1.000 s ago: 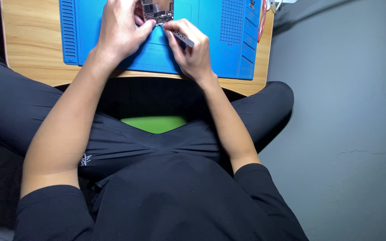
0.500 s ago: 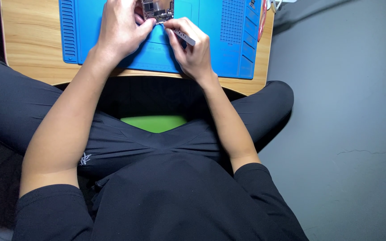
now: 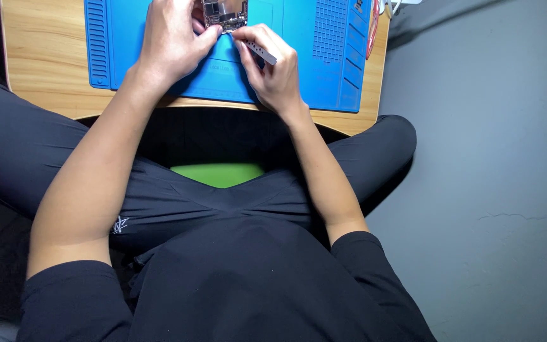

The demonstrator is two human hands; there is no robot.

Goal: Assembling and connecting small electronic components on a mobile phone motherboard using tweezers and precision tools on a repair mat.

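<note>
Head view, asker: What has changed?
Describer: Almost nothing. Left hand [image 3: 172, 41] still steadies an opened phone [image 3: 225, 12] on the blue mat [image 3: 324, 50]; right hand [image 3: 273, 69] still grips, probably, a screwdriver [image 3: 261, 52] at it.

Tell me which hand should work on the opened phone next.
Right. The right hand already holds a slim tool with its tip at the phone on the blue mat. The left hand is gripping the phone's edge, probably steadying it.
</note>
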